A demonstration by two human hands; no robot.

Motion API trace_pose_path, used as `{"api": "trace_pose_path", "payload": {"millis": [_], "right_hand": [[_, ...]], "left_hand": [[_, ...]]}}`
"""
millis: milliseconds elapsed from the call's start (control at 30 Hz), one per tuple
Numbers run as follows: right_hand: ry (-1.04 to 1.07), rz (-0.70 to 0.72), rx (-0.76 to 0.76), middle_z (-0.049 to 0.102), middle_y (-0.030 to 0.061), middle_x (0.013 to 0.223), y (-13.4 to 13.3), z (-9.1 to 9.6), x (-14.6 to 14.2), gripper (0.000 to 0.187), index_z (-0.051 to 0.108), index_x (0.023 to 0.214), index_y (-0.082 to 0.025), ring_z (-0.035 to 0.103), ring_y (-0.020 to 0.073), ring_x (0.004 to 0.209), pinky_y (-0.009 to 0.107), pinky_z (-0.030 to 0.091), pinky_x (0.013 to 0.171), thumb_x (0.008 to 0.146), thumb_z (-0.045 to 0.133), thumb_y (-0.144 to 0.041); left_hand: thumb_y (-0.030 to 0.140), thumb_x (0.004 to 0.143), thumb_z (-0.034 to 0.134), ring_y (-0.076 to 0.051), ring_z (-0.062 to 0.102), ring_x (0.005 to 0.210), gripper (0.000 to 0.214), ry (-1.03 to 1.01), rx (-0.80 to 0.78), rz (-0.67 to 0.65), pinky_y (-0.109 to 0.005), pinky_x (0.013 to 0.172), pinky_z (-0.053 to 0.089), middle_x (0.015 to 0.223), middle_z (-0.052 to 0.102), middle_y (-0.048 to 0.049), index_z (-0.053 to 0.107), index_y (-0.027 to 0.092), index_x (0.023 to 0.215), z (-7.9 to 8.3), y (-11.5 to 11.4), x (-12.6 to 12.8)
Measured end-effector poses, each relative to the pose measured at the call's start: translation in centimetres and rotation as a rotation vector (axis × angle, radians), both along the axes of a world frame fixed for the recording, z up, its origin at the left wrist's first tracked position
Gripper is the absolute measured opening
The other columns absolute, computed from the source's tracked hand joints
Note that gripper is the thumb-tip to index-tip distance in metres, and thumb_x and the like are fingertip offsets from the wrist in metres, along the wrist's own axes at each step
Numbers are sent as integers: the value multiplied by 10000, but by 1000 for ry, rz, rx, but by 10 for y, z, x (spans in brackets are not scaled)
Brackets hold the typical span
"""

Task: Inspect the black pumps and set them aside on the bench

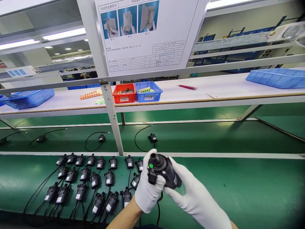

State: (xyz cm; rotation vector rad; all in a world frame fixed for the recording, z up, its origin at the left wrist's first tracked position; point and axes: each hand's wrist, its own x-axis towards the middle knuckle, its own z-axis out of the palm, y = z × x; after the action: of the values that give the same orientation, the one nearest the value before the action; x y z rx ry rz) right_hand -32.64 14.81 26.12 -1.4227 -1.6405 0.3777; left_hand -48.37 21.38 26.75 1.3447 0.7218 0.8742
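A small black pump [168, 170] with a round nozzle, a green dot sticker and a black cable is held up over the green bench. My left hand [149, 189], in a white glove, wraps its fingers around the pump's left side below the nozzle. From the right, my gloved right hand [190, 187] grips the body between thumb and fingers. The pump's underside is partly hidden by both hands. Just left of my left hand, several similar black pumps [109, 177] stand in rows, with white labels and cables trailing towards the front edge.
Behind the bench runs a green conveyor belt [202, 136] carrying a pump [152, 137] and several others. A metal post [111, 122] rises beside it. The white shelf above holds a red bin [124, 99], a blue bin [149, 97], a red pen [187, 87] and blue baskets [277, 79].
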Motion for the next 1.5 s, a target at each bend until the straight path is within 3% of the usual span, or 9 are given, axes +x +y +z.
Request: {"api": "trace_pose_path", "payload": {"millis": [100,233,433,567,633,767,1067,1300,1500], "right_hand": [[149,-9,-61,593,159,1472,6,-15,-7,839,405,1541,-233,599,338,1331,431,532,1105,881,652,-688],[301,32,-102,622,157,1440,14,-16,-11,897,505,1450,-228,631,346,1293,435,516,1128,732,827,-657],[292,88,-25,692,114,1327,17,2,-8,669,565,1350,-250,699,288,1192,372,580,1050,763,850,-399],[185,51,81,720,71,1254,20,8,-3,582,571,1323,-286,735,238,1107,324,610,990,777,769,-256],[145,39,114,729,56,1231,22,10,-2,565,566,1321,-302,740,224,1092,305,619,965,788,740,-236],[132,40,132,732,45,1211,23,10,-3,546,553,1330,-311,749,208,1061,284,627,940,811,700,-229],[110,28,162,731,55,1193,19,7,2,549,576,1313,-300,750,220,1043,293,616,965,792,746,-274],[137,22,155,737,80,1205,18,12,4,530,584,1296,-271,755,238,1045,315,631,941,784,718,-262],[176,68,129,732,57,1201,15,16,1,550,575,1318,-291,751,228,1048,304,638,925,797,747,-251]], "left_hand": [[617,760,778,-369,380,1439,1004,183,335,141,-516,1281,227,1557,381,-191,309,203,1545,-11,-6,-2],[487,804,768,-359,479,1329,900,229,550,225,-512,1185,371,1421,452,-177,280,244,1520,-20,-10,-2],[374,762,800,-327,562,1244,939,243,790,274,-490,1062,498,1347,468,-138,256,284,1522,-4,-5,-3],[782,668,742,-421,428,1415,1212,176,634,-106,-617,1194,361,1541,331,-189,152,251,1583,14,2,-20],[855,814,490,-398,323,1497,1011,137,468,-228,-604,1262,255,1600,293,-169,217,249,1576,23,4,-28],[643,988,425,-310,303,1506,624,148,242,-159,-527,1296,209,1598,334,-100,365,288,1497,35,1,-29],[619,997,424,-313,238,1529,558,-9,241,-161,-506,1306,176,1583,338,-56,434,326,1472,10,0,-17],[581,1049,196,-279,230,1552,580,38,245,-187,-479,1312,158,1652,291,-48,320,342,1563,37,-9,-24],[480,872,675,-322,345,1464,589,18,81,-157,-496,1270,241,1503,453,-66,502,281,1398,35,-5,-15]]}}
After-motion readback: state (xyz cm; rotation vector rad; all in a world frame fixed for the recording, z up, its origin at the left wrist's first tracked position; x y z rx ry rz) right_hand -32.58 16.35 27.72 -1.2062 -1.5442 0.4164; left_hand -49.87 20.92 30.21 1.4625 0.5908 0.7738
